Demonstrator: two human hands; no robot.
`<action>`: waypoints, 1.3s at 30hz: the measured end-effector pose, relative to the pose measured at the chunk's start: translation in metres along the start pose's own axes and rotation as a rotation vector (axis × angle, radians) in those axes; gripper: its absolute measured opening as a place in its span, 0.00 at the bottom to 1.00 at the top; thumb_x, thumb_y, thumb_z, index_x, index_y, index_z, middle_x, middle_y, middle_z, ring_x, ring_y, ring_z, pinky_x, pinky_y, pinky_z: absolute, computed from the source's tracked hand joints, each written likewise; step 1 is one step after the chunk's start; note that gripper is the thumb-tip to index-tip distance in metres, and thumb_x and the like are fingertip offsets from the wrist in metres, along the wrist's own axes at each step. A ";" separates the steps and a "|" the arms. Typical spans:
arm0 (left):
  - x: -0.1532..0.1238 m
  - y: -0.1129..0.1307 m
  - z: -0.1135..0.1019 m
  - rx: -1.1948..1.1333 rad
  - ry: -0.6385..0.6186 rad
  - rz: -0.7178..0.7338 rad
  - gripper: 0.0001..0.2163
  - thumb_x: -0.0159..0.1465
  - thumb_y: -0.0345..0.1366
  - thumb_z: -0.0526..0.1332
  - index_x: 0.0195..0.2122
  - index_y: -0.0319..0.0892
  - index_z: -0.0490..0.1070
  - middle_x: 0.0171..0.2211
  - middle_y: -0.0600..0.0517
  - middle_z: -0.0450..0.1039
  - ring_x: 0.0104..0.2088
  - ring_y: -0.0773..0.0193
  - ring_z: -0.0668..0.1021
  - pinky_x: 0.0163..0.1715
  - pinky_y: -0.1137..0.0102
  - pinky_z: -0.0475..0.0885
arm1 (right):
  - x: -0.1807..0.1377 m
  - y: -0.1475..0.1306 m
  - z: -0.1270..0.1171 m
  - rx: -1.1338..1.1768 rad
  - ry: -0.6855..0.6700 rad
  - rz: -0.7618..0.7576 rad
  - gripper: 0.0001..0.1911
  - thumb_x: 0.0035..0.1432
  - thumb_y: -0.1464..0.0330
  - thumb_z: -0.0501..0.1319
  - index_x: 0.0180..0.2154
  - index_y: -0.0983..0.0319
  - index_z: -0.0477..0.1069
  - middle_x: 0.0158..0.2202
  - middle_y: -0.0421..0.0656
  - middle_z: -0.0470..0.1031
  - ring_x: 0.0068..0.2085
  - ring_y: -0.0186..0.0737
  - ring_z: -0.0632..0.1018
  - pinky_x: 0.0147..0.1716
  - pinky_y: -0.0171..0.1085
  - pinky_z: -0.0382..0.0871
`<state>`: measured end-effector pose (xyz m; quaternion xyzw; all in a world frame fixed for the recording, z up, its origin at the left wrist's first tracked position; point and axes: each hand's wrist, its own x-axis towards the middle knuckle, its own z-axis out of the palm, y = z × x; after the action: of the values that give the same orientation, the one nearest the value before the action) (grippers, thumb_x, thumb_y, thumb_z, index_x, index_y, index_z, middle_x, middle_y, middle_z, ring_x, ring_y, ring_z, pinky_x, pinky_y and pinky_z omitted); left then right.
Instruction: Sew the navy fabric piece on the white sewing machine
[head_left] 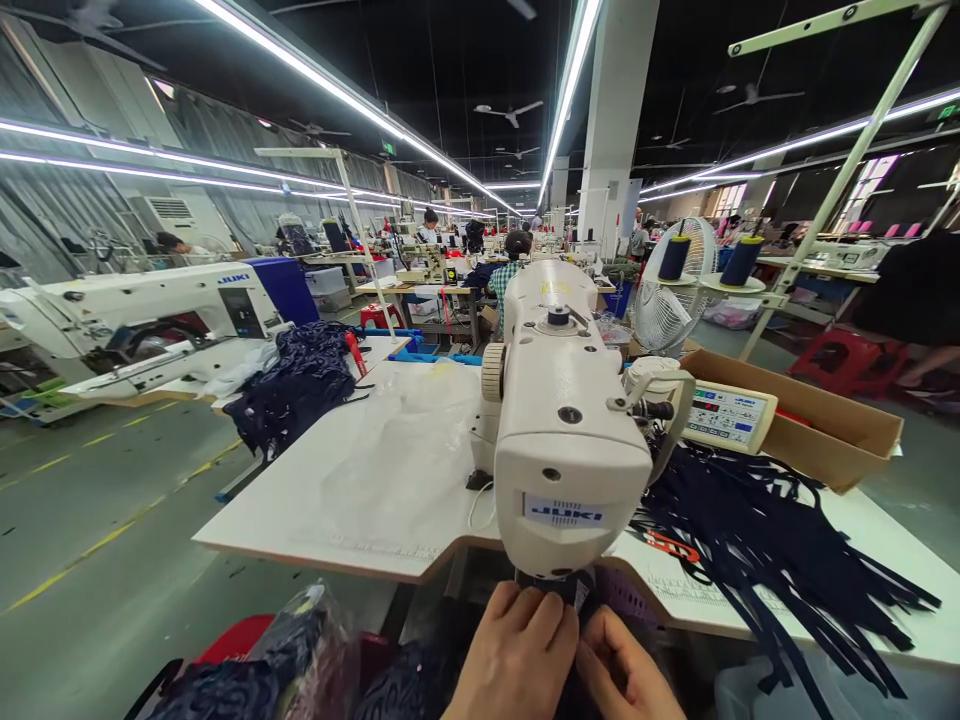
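Just below the head of a white JUKI sewing machine point(574, 460), both my hands work close together. My left hand point(521, 645) has its fingers curled over dark navy fabric point(586, 598) at the machine's front. Beside it, my right hand point(619, 660) pinches the same fabric between thumb and fingers. A small pale label-like patch shows on the cloth between the hands. The needle area is hidden behind the machine head and my fingers. To the right, a pile of navy fabric strips point(765, 540) spreads over the table, with orange-handled snips point(673, 546) lying at its left edge.
A clear plastic sheet covers the white table point(300, 500) on the left. Bagged navy garments point(292, 650) sit low at left. A cardboard box point(810, 410) and control panel point(727, 415) stand behind the strips. Another machine point(150, 320) is at left; people sit farther back.
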<state>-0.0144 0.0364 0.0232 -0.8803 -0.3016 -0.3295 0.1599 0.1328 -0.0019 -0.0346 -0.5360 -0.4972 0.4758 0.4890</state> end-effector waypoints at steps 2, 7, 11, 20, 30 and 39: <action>0.001 -0.002 0.001 -0.031 0.002 -0.005 0.21 0.75 0.35 0.40 0.34 0.41 0.72 0.27 0.54 0.73 0.27 0.64 0.76 0.30 0.65 0.64 | 0.001 0.004 0.000 -0.001 0.005 0.001 0.28 0.55 0.39 0.57 0.25 0.57 0.60 0.22 0.32 0.53 0.25 0.34 0.58 0.24 0.33 0.55; 0.004 -0.012 -0.008 -0.132 -0.113 0.094 0.18 0.75 0.34 0.42 0.40 0.39 0.71 0.30 0.53 0.74 0.30 0.65 0.76 0.33 0.67 0.68 | 0.004 0.007 0.000 0.039 -0.006 0.000 0.28 0.55 0.40 0.57 0.24 0.57 0.58 0.22 0.32 0.53 0.26 0.33 0.58 0.25 0.33 0.54; 0.007 -0.019 -0.014 -0.114 -0.088 0.212 0.19 0.75 0.30 0.41 0.38 0.38 0.72 0.30 0.53 0.74 0.30 0.66 0.76 0.35 0.68 0.70 | 0.004 0.006 -0.001 0.041 -0.042 -0.013 0.28 0.56 0.40 0.55 0.25 0.57 0.59 0.23 0.32 0.54 0.26 0.34 0.59 0.26 0.33 0.55; -0.004 -0.017 -0.012 0.046 0.017 0.282 0.17 0.74 0.29 0.46 0.39 0.38 0.75 0.35 0.52 0.78 0.35 0.64 0.79 0.41 0.68 0.69 | 0.032 -0.019 -0.013 0.041 -0.023 -0.027 0.19 0.57 0.54 0.64 0.43 0.59 0.69 0.34 0.39 0.73 0.38 0.41 0.75 0.42 0.38 0.70; -0.016 -0.018 -0.009 0.012 0.022 0.224 0.13 0.74 0.36 0.50 0.44 0.39 0.74 0.38 0.53 0.78 0.41 0.66 0.79 0.43 0.68 0.65 | 0.035 -0.014 -0.008 0.213 -0.052 0.021 0.27 0.58 0.60 0.63 0.57 0.58 0.64 0.60 0.47 0.70 0.62 0.45 0.67 0.62 0.42 0.57; -0.014 -0.017 -0.012 0.019 0.037 0.201 0.14 0.74 0.30 0.49 0.43 0.41 0.76 0.39 0.55 0.80 0.41 0.66 0.80 0.42 0.67 0.64 | 0.036 0.001 -0.011 0.187 -0.074 -0.008 0.27 0.62 0.56 0.61 0.59 0.58 0.64 0.62 0.48 0.69 0.62 0.46 0.68 0.62 0.41 0.58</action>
<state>-0.0398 0.0377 0.0237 -0.8983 -0.2117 -0.3253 0.2061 0.1455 0.0338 -0.0354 -0.4679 -0.4705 0.5376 0.5202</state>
